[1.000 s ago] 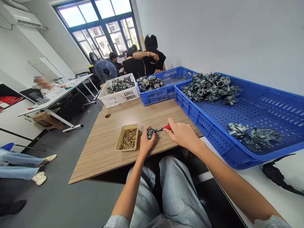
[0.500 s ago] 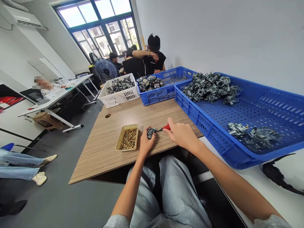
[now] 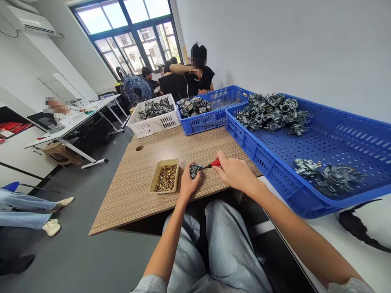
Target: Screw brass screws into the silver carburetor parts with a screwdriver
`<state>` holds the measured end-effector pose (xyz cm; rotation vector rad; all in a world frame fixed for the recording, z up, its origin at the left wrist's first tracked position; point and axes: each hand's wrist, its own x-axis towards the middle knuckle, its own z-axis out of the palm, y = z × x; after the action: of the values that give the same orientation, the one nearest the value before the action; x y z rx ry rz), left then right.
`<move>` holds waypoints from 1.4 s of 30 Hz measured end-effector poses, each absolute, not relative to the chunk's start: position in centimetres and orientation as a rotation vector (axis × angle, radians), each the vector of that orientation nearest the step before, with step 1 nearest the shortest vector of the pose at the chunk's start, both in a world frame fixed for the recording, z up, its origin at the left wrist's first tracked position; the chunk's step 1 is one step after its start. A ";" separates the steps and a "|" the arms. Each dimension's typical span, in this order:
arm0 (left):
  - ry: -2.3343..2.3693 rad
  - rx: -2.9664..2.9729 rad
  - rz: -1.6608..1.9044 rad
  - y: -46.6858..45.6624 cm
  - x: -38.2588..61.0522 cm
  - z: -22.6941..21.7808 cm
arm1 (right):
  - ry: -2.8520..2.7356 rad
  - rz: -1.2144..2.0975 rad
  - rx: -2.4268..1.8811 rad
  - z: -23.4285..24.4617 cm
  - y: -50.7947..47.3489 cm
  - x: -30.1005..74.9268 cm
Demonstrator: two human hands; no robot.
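My left hand (image 3: 188, 181) is closed around a small grey metal carburetor part (image 3: 194, 170), holding it just above the wooden table (image 3: 122, 195). A screwdriver with a red handle (image 3: 216, 162) is gripped in my right hand (image 3: 233, 173). Its dark shaft points left and its tip meets the part; the exact spot of contact is too small to make out. Left of my left hand stands a beige tray (image 3: 150, 188) of small brass pieces (image 3: 166, 179).
Along the right, a large blue crate (image 3: 324, 138) holds piled carburetors (image 3: 271, 112). Behind the table are a smaller blue crate (image 3: 201, 127) and a white crate (image 3: 146, 129) with metal parts. A co-worker (image 3: 200, 79) sits beyond; a fan (image 3: 136, 89) stands back left.
The screwdriver's handle sits slightly farther right and more of its shaft shows. My left hand keeps hold of the part in nearly the same place.
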<state>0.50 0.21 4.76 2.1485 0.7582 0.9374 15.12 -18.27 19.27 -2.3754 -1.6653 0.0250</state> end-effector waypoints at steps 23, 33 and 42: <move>0.766 2.154 0.928 0.3 0.4 4.5 | -1.635 -0.043 -2.411 18.9 -17.9 14.6; 0.762 2.161 0.927 0.3 0.4 4.7 | -1.589 -0.059 -2.429 18.6 -17.6 14.9; 0.742 2.197 0.896 0.3 0.3 4.4 | -1.543 -0.086 -2.136 20.0 -19.1 17.6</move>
<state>0.32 0.28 4.44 2.1971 0.7423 0.8961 17.60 -19.06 20.04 -2.1356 -1.5431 -0.0858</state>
